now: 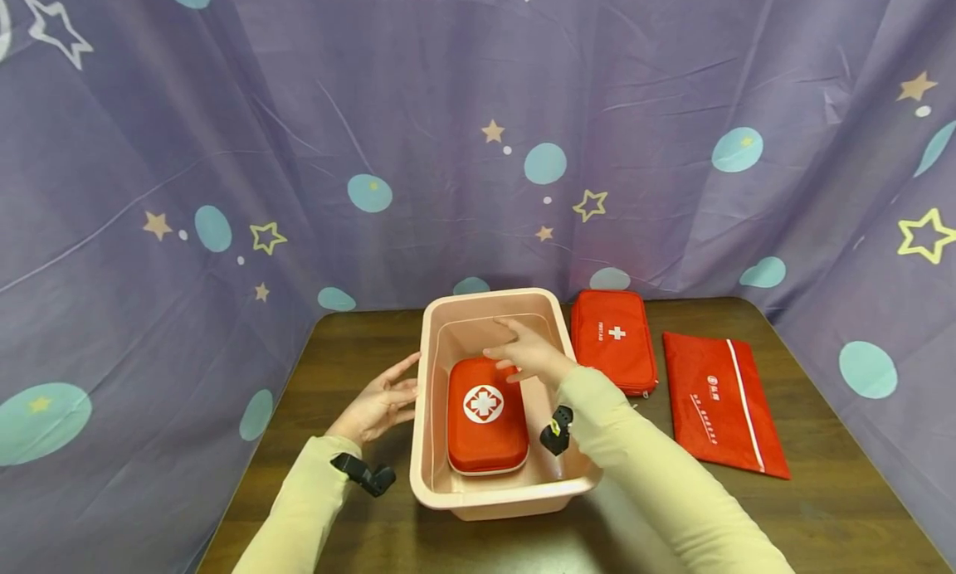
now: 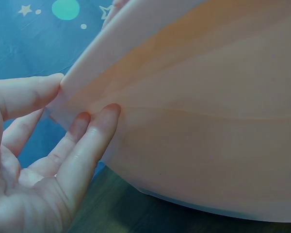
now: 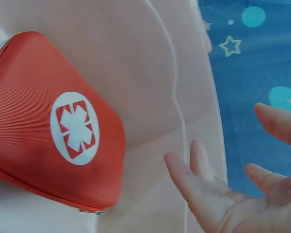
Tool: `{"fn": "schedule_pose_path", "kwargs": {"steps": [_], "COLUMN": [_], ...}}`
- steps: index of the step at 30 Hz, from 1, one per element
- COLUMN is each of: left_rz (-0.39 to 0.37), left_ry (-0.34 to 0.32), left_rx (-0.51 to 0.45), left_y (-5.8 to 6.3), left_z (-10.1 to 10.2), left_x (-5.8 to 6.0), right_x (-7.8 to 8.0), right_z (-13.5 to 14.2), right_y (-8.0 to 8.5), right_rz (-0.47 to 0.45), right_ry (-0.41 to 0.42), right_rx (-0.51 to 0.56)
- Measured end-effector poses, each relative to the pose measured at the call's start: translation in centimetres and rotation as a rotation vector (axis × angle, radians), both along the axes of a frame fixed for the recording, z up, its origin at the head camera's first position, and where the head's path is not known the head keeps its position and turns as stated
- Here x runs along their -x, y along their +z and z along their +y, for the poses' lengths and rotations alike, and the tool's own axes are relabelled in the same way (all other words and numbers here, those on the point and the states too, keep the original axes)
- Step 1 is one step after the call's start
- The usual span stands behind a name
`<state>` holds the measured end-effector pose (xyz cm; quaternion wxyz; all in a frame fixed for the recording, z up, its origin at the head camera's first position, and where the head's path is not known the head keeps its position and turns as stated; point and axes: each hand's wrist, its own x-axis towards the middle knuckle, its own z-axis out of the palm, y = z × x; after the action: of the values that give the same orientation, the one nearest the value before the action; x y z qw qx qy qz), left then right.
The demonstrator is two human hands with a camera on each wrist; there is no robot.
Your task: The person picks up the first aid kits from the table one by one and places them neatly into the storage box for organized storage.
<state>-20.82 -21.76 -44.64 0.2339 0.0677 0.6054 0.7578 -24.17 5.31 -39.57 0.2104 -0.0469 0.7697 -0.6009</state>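
A pale pink plastic bin stands on the table with a red hard-shell first aid case lying flat inside, its white cross emblem facing up. My left hand is at the bin's left side; in the left wrist view its fingertips touch the outer wall and rim, fingers extended. Over the bin's inside, above the far right part of the case, hovers my right hand with fingers spread. The right wrist view shows that hand holding nothing, apart from the red case.
Right of the bin lies a red first aid pouch with a white cross. Farther right is a flat red zip bag with a white stripe. A purple patterned curtain surrounds the dark wooden table at the back and sides.
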Motion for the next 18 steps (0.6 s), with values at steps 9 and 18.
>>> {"fn": "schedule_pose_path", "kwargs": {"steps": [9,18], "left_rz": [-0.01,-0.015], "left_ry": [-0.007,-0.006], "left_rx": [-0.017,-0.024], "left_y": [0.1,0.3], "left_z": [0.0,0.0], "left_x": [0.0,0.0], "right_x": [-0.5,-1.1], "right_z": [2.1,4.2], "right_y": [1.1,1.7], "right_rz": [-0.006,-0.039], "right_ry": [0.029,0.086], "right_rx": [0.063,0.187]}}
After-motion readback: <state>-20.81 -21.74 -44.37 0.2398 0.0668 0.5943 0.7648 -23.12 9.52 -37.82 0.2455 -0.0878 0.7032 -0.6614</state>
